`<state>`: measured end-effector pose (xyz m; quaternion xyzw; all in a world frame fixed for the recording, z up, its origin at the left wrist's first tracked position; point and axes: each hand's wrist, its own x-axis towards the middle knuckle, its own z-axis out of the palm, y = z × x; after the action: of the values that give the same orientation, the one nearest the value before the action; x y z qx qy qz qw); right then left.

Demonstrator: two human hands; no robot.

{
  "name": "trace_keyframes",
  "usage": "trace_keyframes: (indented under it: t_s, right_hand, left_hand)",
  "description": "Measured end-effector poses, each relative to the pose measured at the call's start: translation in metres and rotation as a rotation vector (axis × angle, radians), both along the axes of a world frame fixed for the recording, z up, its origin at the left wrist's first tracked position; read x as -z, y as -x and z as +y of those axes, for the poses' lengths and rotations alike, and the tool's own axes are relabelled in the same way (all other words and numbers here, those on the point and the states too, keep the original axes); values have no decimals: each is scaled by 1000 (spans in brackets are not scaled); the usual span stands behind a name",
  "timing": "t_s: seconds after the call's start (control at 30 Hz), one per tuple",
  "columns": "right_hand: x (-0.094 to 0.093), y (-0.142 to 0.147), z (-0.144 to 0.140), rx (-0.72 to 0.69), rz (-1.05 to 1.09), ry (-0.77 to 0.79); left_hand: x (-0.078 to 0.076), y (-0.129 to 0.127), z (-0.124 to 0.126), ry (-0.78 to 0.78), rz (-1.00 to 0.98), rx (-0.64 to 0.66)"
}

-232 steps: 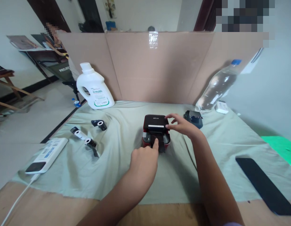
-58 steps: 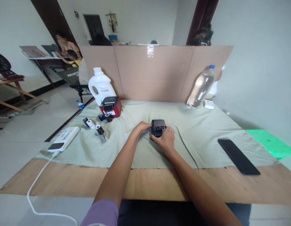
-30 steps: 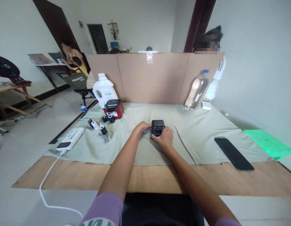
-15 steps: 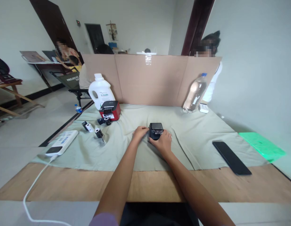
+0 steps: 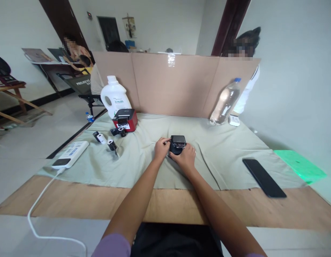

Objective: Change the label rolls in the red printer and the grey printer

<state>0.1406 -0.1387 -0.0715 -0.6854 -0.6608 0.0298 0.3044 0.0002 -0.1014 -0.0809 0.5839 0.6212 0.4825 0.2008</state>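
Head cam: we've got both hands on the small black box-shaped device (image 5: 177, 144), sitting mid-table on the pale green cloth (image 5: 144, 164). Our left hand (image 5: 161, 149) pinches its left side, fingers curled tight against it; our right hand (image 5: 186, 159) cups it from the near-right, thumb on the casing. Both closed on it, device resting on the cloth, not lifted afaict. Far left: red-and-black label printer (image 5: 125, 119) just in front of the white plastic jug (image 5: 114, 96), small black-and-white rolls (image 5: 109, 140) near it, white power strip (image 5: 70, 154) at the cloth's edge. Right: flat black phone (image 5: 263, 172) well apart, clear water bottle (image 5: 226, 101) leaning on the brown cardboard screen (image 5: 171, 85).
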Motion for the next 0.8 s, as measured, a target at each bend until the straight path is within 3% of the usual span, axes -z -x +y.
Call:
trace_keyframes:
  t_s: [0.23, 0.53, 0.7, 0.8]
  right_hand:
    - [-3, 0, -1, -3, -2, 14]
    - [-1, 0, 0, -7, -9, 12]
    - [-2, -1, 0, -18, 5, 31]
    - [0, -2, 1, -25, 18, 24]
  left_hand:
    - [5, 1, 10, -42, -33, 113]
    - [-2, -4, 16, 260, 152, 55]
    - [-2, -2, 17, 78, 106, 50]
    - [-12, -1, 23, -54, 126, 83]
